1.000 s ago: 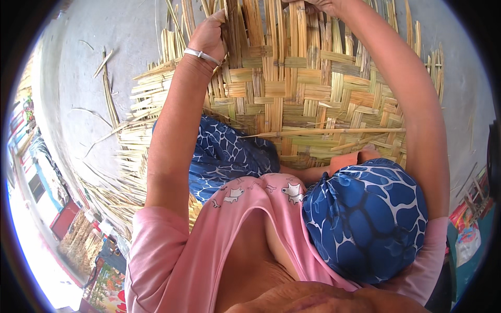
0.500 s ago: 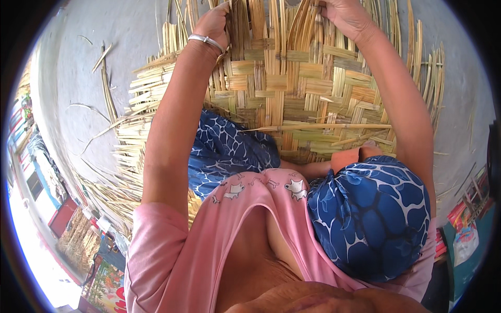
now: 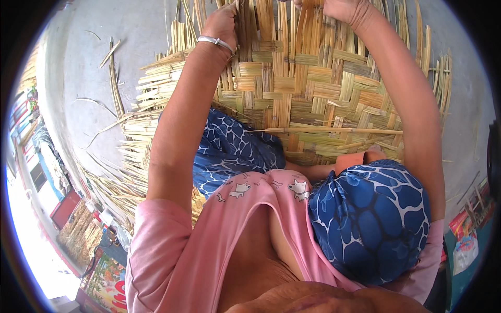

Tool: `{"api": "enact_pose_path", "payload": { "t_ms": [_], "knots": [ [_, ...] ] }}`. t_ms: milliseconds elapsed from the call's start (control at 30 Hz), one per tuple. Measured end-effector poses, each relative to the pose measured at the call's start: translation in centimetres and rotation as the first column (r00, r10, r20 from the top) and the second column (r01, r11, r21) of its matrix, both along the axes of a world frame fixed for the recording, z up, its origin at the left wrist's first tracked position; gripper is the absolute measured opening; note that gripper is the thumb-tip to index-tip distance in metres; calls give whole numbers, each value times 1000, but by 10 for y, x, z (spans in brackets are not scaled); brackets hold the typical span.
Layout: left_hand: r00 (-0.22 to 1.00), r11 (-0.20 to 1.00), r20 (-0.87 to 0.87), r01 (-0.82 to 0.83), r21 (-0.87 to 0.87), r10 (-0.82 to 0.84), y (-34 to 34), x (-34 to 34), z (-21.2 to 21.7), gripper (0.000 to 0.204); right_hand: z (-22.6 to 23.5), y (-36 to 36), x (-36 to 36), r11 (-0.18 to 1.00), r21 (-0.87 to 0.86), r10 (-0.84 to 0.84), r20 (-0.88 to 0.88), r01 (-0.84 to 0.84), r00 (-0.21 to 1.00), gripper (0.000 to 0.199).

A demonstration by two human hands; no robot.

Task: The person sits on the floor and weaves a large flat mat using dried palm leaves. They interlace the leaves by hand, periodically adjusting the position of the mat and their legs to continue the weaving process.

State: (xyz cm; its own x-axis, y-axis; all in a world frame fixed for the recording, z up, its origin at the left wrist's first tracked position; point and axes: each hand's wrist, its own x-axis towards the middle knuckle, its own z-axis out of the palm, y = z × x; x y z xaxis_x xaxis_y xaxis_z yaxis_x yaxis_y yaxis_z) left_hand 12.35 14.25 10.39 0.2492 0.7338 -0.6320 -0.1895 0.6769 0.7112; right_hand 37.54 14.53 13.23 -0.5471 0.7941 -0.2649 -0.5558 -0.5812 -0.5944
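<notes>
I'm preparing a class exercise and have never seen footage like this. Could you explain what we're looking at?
No machine here: these are a person's bare hands. The camera is worn on the person's head and looks down, so picture left is the person's left. Its fisheye lens bends straight edges near the rim.

On the grey floor lies a woven mat, with a long strip lying across it. The person's patterned blue trousers show nearer the camera.

The left hand and right hand are at the unwoven strips on the mat's far side. Fingertips are partly hidden, so exactly what each grips is unclear.
</notes>
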Motion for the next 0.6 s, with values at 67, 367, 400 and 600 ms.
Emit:
{"api": "enact_pose_path", "payload": {
  "t_ms": [67,367,400,600],
  "knots": [
    [999,1000,33,8,30,-9,-1,-8,-3,30,-11,9,-3,1000,-16,8,57,-7,998,60],
    [932,906,-150,357,229,-329,8,-17,38,30,-18,11,-8,997,-28,79,92,-77,993,31],
    [893,876,-243,431,215,-380,8,-17,43,32,-22,11,-8,998,-21,67,88,-65,994,28],
    [928,905,-246,339,256,-279,10,-28,17,63,3,10,-15,996,4,-92,197,93,976,21]
  ]
}}
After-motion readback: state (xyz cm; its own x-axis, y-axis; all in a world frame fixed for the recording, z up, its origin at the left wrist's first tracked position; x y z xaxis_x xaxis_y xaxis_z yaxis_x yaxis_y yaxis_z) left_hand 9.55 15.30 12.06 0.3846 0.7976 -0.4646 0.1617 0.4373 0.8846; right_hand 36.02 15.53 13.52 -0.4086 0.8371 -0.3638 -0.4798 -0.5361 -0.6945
